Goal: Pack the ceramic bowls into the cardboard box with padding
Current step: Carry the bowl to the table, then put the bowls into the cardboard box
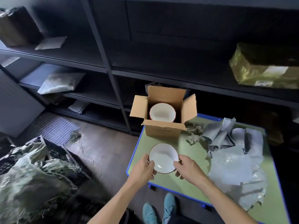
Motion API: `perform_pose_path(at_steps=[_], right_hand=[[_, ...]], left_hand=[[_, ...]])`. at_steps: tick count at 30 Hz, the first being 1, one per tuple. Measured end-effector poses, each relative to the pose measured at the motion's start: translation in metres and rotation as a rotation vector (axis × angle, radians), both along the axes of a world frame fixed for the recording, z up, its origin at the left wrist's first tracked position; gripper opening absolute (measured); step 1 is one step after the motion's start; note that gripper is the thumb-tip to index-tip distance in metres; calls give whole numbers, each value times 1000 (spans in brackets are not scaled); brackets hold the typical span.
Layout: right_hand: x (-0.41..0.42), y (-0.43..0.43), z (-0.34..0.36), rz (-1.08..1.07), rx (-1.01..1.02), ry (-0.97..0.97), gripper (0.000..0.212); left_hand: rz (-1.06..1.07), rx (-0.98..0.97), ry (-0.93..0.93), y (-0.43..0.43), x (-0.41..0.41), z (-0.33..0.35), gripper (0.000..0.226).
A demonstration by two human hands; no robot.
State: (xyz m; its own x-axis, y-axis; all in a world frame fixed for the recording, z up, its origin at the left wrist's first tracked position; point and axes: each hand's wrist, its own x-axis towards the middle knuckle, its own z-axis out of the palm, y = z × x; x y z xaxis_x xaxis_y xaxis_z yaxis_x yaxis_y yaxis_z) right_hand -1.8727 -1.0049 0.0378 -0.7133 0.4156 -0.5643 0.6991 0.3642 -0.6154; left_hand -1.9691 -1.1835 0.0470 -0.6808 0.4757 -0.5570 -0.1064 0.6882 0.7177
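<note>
A white ceramic bowl (163, 157) with a dark rim is held over the near left part of the green table (191, 160). My left hand (144, 168) grips its left edge, thumb over the rim. My right hand (187, 167) grips its right edge the same way. Behind it at the table's far left corner stands an open cardboard box (163, 130) with its flaps up. Another white bowl (162, 112) lies inside the box. Bubble wrap (233, 165) and grey crumpled paper padding (218, 135) lie on the right half of the table.
Dark metal shelving (110, 68) runs behind the table, with a wrapped parcel (265, 68) at right and padded bags (59, 83) at left. A pile of straw-like filling (35, 172) lies on the floor at left. My blue shoes (161, 209) show below the table's near edge.
</note>
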Motion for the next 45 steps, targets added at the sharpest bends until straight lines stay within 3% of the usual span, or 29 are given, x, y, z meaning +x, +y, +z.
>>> perform_pose_path(at_steps=[12, 22, 26, 30, 34, 40, 45], right_hand=[[-11, 28, -41, 72, 15, -120, 22], [-6, 40, -57, 173, 31, -151, 25], [-2, 42, -53, 189, 23, -165, 36], [2, 50, -32, 199, 31, -123, 50], [3, 66, 8, 228, 126, -35, 44], [-5, 71, 74, 397, 347, 66, 34], [-33, 68, 129, 395, 519, 208, 25]], left_hand=[[-65, -174, -88, 36, -14, -45, 14], [-78, -302, -76, 45, -7, -49, 34], [-114, -339, -58, 45, -6, -49, 45], [-170, -334, 136, 38, -10, -34, 46], [-232, -266, 441, 32, -28, 5, 35], [-325, -91, 765, 38, -51, 75, 21], [-352, -11, 1016, 52, -79, 115, 20]])
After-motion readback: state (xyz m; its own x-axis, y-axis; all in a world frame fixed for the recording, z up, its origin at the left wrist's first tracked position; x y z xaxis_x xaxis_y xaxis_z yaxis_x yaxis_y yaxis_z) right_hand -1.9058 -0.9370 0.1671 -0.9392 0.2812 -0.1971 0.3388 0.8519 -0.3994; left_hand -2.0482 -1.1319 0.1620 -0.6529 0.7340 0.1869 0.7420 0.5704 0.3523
